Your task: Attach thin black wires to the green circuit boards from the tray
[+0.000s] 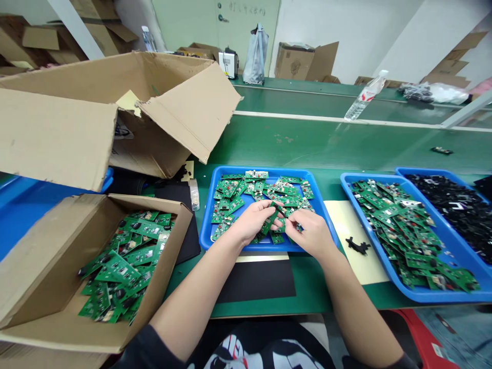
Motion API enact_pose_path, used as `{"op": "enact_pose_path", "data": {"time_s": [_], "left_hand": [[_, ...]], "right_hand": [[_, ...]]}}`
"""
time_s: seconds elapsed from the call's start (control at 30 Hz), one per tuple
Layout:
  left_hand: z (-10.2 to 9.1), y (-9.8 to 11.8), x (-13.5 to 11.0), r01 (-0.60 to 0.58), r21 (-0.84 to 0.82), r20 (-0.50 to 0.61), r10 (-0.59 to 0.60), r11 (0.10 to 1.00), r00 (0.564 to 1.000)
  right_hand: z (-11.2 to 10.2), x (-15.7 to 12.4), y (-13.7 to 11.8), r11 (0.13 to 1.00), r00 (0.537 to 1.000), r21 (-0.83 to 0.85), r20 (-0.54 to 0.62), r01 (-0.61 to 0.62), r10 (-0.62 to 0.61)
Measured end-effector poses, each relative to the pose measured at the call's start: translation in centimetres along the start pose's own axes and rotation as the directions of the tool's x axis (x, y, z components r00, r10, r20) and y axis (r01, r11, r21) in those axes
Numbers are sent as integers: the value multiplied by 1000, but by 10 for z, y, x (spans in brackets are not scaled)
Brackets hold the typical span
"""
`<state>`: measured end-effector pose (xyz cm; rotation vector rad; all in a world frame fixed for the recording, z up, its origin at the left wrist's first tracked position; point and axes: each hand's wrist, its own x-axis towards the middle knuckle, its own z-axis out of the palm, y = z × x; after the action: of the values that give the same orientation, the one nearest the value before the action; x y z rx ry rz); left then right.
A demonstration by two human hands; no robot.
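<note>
My left hand [251, 221] and my right hand [309, 231] meet over the near edge of a blue tray [206, 218] that holds several green circuit boards [265, 192]. Both hands pinch one small green circuit board [272, 219] between their fingertips, the left from the left side, the right from the right. The fingers of both hands are closed round it. More loose boards lie right under the hands in the tray.
A cardboard box [42, 266] with green boards stands at the near left, and a large open carton [77, 118] behind it. Right of the middle tray lie a yellow sheet with a black part [357, 246], a blue tray of boards [407, 236] and a tray of black parts [457, 205]. A black mat [255, 279] lies in front.
</note>
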<state>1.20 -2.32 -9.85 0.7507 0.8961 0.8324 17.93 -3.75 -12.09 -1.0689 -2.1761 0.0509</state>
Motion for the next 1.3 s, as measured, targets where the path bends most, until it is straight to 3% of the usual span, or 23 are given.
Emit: {"op": "enact_pose_path", "data": {"time_s": [0.73, 1.13, 1.3], "left_hand": [[-2, -2, 2, -72, 51, -8, 72, 996, 997], [0, -3, 2, -57, 35, -90, 60, 998, 994], [-2, 0, 3, -64, 1, -132, 63, 998, 989]], "right_hand": [[1, 0, 2, 999, 999, -2, -38, -38, 38], [0, 2, -6, 993, 995, 62, 0, 103, -104], [-1, 2, -4, 994, 995, 51, -38, 97, -95]]}}
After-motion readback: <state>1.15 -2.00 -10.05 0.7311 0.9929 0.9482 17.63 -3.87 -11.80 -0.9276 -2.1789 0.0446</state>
